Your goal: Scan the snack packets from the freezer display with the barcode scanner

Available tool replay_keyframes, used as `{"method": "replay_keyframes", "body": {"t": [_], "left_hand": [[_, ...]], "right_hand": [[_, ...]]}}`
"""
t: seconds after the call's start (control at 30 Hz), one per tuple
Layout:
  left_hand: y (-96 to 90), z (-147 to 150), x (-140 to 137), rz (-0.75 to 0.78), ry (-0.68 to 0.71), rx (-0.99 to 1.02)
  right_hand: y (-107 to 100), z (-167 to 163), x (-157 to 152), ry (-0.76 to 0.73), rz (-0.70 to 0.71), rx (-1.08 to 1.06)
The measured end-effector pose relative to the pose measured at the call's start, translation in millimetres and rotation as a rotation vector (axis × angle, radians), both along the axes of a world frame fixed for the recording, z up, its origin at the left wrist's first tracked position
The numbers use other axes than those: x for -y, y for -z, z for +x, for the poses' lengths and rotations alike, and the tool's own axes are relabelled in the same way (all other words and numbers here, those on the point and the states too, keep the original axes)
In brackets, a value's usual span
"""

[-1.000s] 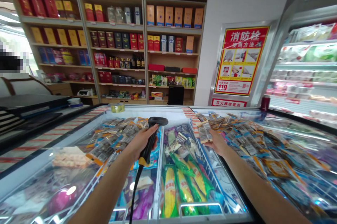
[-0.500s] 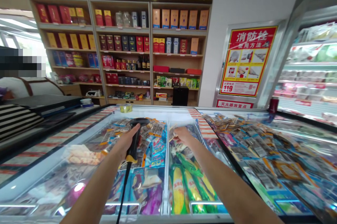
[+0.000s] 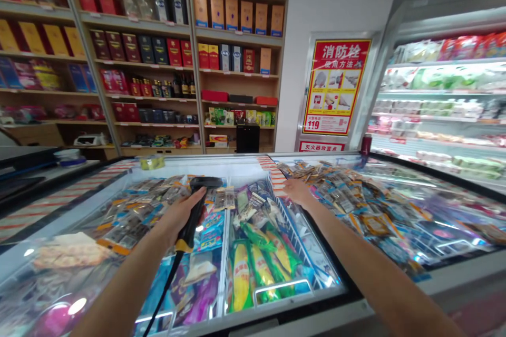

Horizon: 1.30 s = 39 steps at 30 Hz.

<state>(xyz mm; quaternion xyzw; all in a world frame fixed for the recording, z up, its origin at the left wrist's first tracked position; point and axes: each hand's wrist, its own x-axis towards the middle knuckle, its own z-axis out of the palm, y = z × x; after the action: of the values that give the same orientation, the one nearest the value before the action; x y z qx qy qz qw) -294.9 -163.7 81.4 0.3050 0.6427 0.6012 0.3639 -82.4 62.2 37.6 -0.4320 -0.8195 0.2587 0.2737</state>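
Gripping scanner [image 3: 192,223], left hand [image 3: 178,215] | handle slants up-right, head pointing right | right hand [image 3: 299,191]: cannot tell

The left hand [image 3: 179,214] grips a black scanner [image 3: 193,223] over a freezer [image 3: 249,164], where bagged corn [image 3: 241,276] lies in a wire basket [image 3: 226,252]; the right hand [image 3: 299,192] is near piled packets [image 3: 343,197], with boxes [image 3: 246,17] on shelves [image 3: 253,39] and a red poster [image 3: 337,86] behind

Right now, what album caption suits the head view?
Left hand grips a yellow-trimmed black handheld scanner; right hand hovers near heaped blue-and-orange plastic packets.
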Motion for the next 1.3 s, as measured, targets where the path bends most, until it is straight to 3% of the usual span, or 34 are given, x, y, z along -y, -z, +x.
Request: {"method": "replay_keyframes", "body": {"t": [0.13, 0.23, 0.37, 0.63, 0.8, 0.93, 1.07, 1.3], "left_hand": [[7.5, 14, -14, -0.033, 0.080, -0.028], [10.4, 25, -25, -0.045, 0.127, -0.011], [13.2, 38, -38, -0.035, 0.177, 0.028], [20.6, 45, -45, -0.040, 0.229, 0.071], [22.9, 41, -39, -0.053, 0.226, 0.084], [21.4, 40, -35, -0.062, 0.234, 0.075], [19.2, 43, -34, -0.062, 0.257, 0.088], [19.0, 47, -34, -0.051, 0.269, 0.095]], "right_hand": [[-5, 73, -9, 0.041, 0.036, 0.125], [-2, 102, -10, -0.019, 0.033, 0.203], [6, 109, -10, -0.071, 0.012, 0.257], [13, 110, -11, -0.021, 0.096, 0.267], [12, 125, 6, 0.174, 0.195, 0.300], [23, 147, 31, 0.319, 0.205, 0.438], [41, 162, 39, 0.243, 0.306, 0.464], [40, 169, 27, 0.366, 0.140, 0.358]]}}
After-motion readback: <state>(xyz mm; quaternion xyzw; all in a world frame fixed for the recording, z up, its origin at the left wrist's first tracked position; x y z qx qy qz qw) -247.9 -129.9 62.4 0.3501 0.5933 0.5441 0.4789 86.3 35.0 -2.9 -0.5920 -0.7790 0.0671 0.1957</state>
